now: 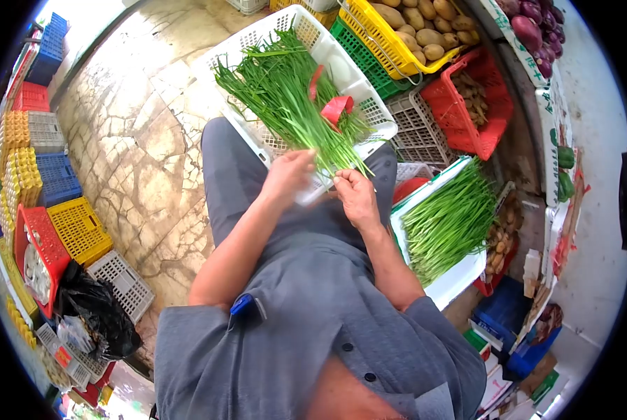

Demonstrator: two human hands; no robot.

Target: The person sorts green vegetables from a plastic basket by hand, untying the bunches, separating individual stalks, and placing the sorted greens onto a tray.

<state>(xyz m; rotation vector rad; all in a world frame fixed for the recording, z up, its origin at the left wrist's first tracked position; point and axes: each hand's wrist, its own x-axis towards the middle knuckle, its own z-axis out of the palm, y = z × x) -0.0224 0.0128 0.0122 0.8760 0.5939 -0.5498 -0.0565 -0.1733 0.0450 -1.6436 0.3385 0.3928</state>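
Observation:
A white perforated crate (264, 148) sits across my knees with a heap of long green garlic chives (285, 98) in it. A red strip (336, 108) lies over the heap. My right hand (357, 198) is closed in a pinch on the ends of several chives at the near edge of the crate. My left hand (290, 175) is just beside it, over the crate's near left edge; it is blurred, with curled fingers, and what they hold does not show.
On my right stands a white box (439, 287) with more garlic chives (446, 217). A yellow basket of potatoes (432, 52) and a red basket (492, 126) are beyond. Stacked crates (79, 227) and a black plastic bag (100, 311) line the left side of the stone floor (145, 147).

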